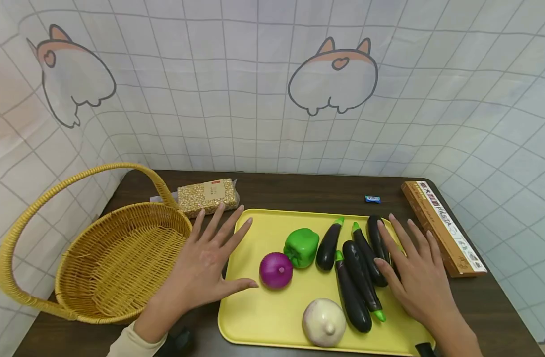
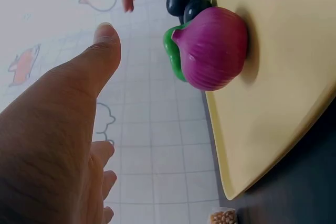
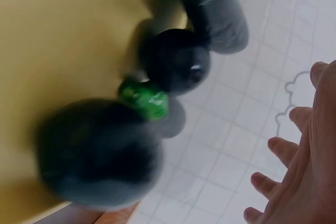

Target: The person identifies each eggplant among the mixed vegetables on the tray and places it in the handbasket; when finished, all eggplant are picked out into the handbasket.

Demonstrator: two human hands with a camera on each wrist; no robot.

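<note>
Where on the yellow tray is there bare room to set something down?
The lower left corner of the tray, bordered by the purple onion and the white bulb. A smaller patch: above the onion, between the pepper and the left hand. Crowded: right of centre, eggplants packed beside the right hand.

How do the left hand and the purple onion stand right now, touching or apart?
Apart. The left wrist view shows it: white gridded backdrop is plainly visible between the left hand and the purple onion.
</note>
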